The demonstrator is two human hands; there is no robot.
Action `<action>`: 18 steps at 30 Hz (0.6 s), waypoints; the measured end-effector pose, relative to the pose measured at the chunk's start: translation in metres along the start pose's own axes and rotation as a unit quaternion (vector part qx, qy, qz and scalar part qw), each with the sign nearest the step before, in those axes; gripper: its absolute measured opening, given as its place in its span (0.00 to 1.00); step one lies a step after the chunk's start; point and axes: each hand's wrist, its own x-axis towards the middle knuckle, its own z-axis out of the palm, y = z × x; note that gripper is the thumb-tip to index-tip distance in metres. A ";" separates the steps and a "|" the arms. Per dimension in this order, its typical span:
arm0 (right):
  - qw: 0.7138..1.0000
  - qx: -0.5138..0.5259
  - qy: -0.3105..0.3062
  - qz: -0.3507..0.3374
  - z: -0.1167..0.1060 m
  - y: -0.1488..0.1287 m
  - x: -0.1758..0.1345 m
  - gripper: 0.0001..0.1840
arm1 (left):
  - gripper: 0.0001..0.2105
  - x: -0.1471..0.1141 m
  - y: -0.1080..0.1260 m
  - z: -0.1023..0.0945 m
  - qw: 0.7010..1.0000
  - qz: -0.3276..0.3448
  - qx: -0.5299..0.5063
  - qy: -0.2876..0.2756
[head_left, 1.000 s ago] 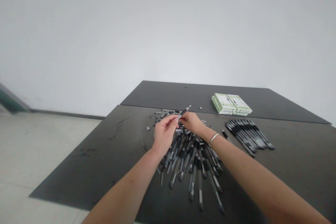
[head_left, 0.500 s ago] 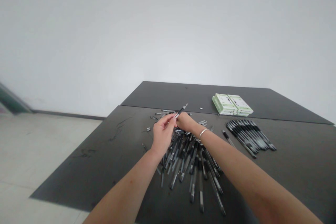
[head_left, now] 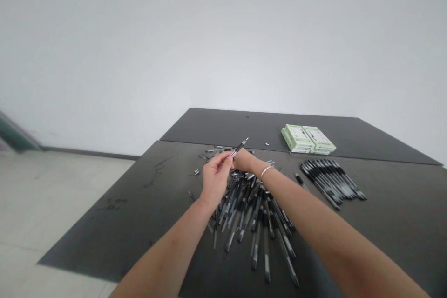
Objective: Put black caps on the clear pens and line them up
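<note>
Between the thumb and fingers of my left hand [head_left: 214, 178] is a pen [head_left: 239, 147] with a black grip. Its bare tip points up and to the right. My right hand [head_left: 245, 161], with a bracelet [head_left: 265, 173] at the wrist, is just behind and right of the left one, low over the far part of the pile. Its fingers are hidden, so what they touch or hold does not show. Beneath both hands spreads a loose pile of clear-barrelled pens and thin pen parts [head_left: 256, 223], many fanned toward me.
Right of the pile lies a neat row of black-gripped pens [head_left: 333, 180], with one single pen [head_left: 299, 179] beside it. Green and white boxes [head_left: 309, 138] stand stacked behind on the dark table [head_left: 136, 214]. A tiny silvery piece [head_left: 267, 144] lies near the table seam.
My right hand and wrist have shifted slightly left. The left hand keeps its pinch on the pen, almost unmoved.
</note>
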 end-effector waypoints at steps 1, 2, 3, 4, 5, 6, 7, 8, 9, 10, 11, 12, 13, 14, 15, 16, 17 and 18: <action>1.000 -0.005 -0.002 0.000 -0.001 -0.001 0.001 0.09 | 0.12 0.000 0.000 0.000 1.000 0.000 0.001 0.002; 1.000 -0.010 -0.003 0.001 -0.002 -0.002 0.002 0.09 | 0.12 0.000 0.000 0.000 1.000 -0.001 0.003 0.004; 1.000 -0.014 -0.005 0.002 -0.002 -0.003 0.002 0.09 | 0.12 0.000 0.001 0.000 1.000 -0.002 0.004 0.004; 1.000 -0.017 -0.007 0.001 -0.003 -0.004 0.002 0.08 | 0.13 0.000 0.001 0.000 1.000 -0.002 0.005 0.003; 1.000 -0.019 -0.009 0.001 -0.004 -0.005 0.002 0.08 | 0.13 0.000 0.001 0.000 1.000 -0.003 0.007 0.002; 1.000 -0.022 -0.011 -0.001 -0.004 -0.006 0.002 0.08 | 0.13 0.000 0.001 0.000 1.000 -0.003 0.007 0.001; 1.000 -0.023 -0.012 -0.002 -0.004 -0.006 0.002 0.09 | 0.13 0.000 0.002 0.000 1.000 -0.003 0.008 0.002; 1.000 -0.025 -0.013 -0.004 -0.004 -0.007 0.002 0.09 | 0.13 0.000 0.002 0.000 1.000 -0.003 0.007 0.004; 1.000 -0.026 -0.014 -0.005 -0.004 -0.007 0.001 0.09 | 0.13 0.000 0.002 0.000 1.000 -0.003 0.007 0.004; 0.999 -0.028 -0.014 -0.007 -0.003 -0.008 0.001 0.09 | 0.13 0.000 0.002 0.000 1.000 -0.003 0.006 0.005; 0.999 -0.029 -0.014 -0.008 -0.003 -0.008 0.001 0.09 | 0.13 0.000 0.002 0.000 1.000 -0.004 0.004 0.004; 0.999 -0.030 -0.014 -0.009 -0.002 -0.008 0.001 0.09 | 0.13 0.000 0.002 0.000 1.000 -0.005 0.003 0.003; 0.999 -0.031 -0.014 -0.011 -0.001 -0.008 0.002 0.09 | 0.13 0.000 0.002 0.000 1.000 -0.006 0.001 0.002; 0.999 -0.031 -0.014 -0.013 0.000 -0.008 0.002 0.09 | 0.13 -0.001 0.001 0.000 1.000 -0.007 0.001 0.003; 0.999 -0.031 -0.014 -0.015 0.001 -0.008 0.003 0.09 | 0.13 -0.001 0.001 0.000 1.000 -0.008 0.001 0.004; 0.999 -0.030 -0.015 -0.017 0.001 -0.007 0.003 0.09 | 0.13 -0.001 0.001 0.000 1.000 -0.009 0.001 0.006; 0.999 -0.029 -0.015 -0.019 0.002 -0.007 0.003 0.09 | 0.13 -0.001 0.001 0.000 1.000 -0.010 0.002 0.009; 0.999 -0.028 -0.015 -0.021 0.003 -0.006 0.003 0.09 | 0.13 -0.001 0.001 0.000 1.000 -0.011 0.002 0.011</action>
